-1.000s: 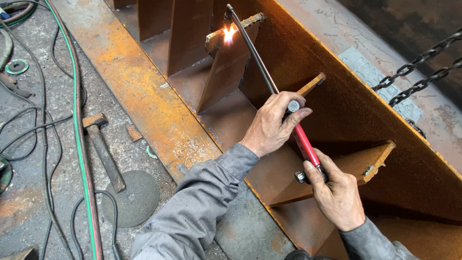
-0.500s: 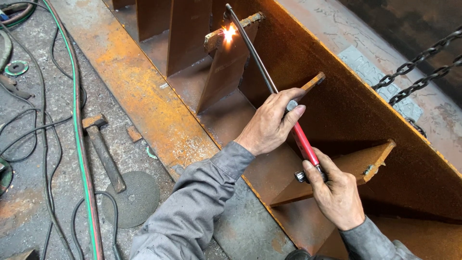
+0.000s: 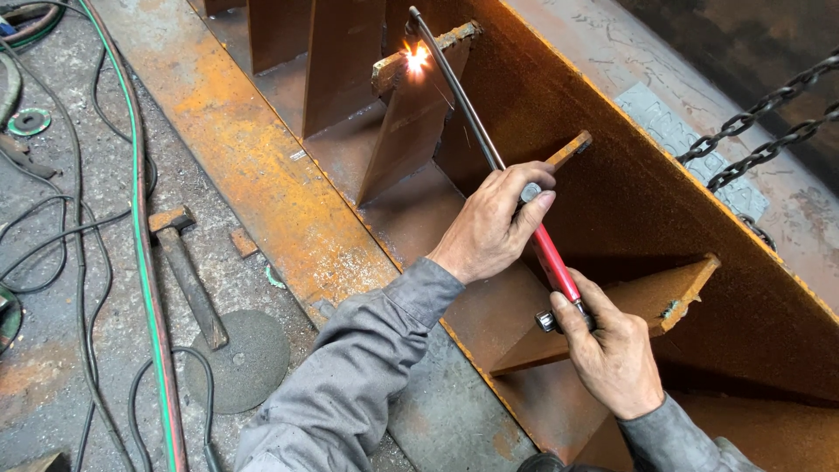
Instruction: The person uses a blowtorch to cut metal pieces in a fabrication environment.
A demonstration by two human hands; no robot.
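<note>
Both hands hold a long cutting torch (image 3: 476, 122) with a dark tube and a red handle. My left hand (image 3: 491, 223) grips it at the joint between tube and handle. My right hand (image 3: 612, 354) holds the handle's lower end by a small valve knob (image 3: 548, 322). At the torch tip a bright flame (image 3: 418, 59) plays on the top edge of a rusty triangular stiffener plate (image 3: 411, 122) welded inside a large rusty steel beam (image 3: 612, 166).
More rusty stiffener plates (image 3: 638, 301) stand along the beam. On the concrete floor to the left lie a hammer (image 3: 188, 275), a grey round disc (image 3: 238, 360), a green hose (image 3: 144, 227) and black cables (image 3: 52, 236). Chains (image 3: 769, 131) cross the upper right.
The hands and the torch have barely shifted; the flame stays on the same plate edge.
</note>
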